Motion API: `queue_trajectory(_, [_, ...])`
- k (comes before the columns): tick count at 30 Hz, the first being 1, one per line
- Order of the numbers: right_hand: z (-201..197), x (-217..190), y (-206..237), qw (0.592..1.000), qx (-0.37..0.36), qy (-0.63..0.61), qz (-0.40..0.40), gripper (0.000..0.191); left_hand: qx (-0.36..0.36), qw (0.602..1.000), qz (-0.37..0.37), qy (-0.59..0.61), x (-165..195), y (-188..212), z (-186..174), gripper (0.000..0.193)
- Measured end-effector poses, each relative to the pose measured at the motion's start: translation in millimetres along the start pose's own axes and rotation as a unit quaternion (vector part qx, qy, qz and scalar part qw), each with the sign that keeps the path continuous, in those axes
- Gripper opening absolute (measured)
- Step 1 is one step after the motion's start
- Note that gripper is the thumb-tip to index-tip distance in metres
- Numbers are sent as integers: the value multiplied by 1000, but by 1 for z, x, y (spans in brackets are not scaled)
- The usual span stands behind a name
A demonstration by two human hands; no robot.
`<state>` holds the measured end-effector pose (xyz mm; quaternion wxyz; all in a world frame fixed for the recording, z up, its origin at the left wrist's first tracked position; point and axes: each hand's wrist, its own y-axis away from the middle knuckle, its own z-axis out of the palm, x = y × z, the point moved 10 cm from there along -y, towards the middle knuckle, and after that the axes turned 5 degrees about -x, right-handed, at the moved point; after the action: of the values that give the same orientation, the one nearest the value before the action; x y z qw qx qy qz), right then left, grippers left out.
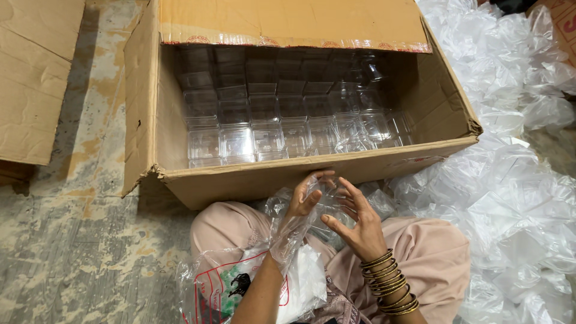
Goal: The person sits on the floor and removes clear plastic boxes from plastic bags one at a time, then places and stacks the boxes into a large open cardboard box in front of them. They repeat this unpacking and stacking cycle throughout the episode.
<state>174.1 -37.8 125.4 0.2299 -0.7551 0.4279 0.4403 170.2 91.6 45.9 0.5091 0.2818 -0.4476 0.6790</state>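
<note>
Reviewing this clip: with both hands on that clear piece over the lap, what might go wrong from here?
1. The left hand and right hand hold a clear plastic piece with loose film around it; it may slip.
2. The stacked clear containers in the cardboard box could topple if the box is knocked.

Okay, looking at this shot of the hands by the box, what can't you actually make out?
Head view only:
- What the left hand and right hand hold: clear film, glare hides its shape.
- Bag on the lap: cut off by the bottom edge, partly behind the left arm.
- Back rows of clear containers in the box: shadowed under the flap.
- Heap of plastic: pieces blur together.
</note>
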Motion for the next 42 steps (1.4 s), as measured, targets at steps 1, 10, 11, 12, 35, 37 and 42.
queue_trajectory(1, [1,0,0,1000,-1,5,-1,90,0,1000,-2,-1,-2,1,-1,86])
queue_trajectory(10, [2,0,-2,1000,-12,16,-23,90,-22,1000,15,12,-15,-5,0,85])
queue_trajectory(11, [2,3,-3,1000,-21,-3,-19,90,-18,1000,15,8,-14,-4,0,85])
queue_trajectory(12, [2,5,-4,999,-29,-22,-15,89,-14,1000,14,4,-13,-1,1,84])
queue_trajectory(35, [-5,-13,1,984,34,144,-96,103,12,994,-34,-104,-2,0,0,77])
queue_trajectory(37, [-7,-11,0,976,46,184,-103,106,35,975,-90,-199,-5,2,-7,76])
queue_trajectory(42, [-17,12,-7,963,38,251,-93,101,5,972,-132,-193,-18,1,-9,56])
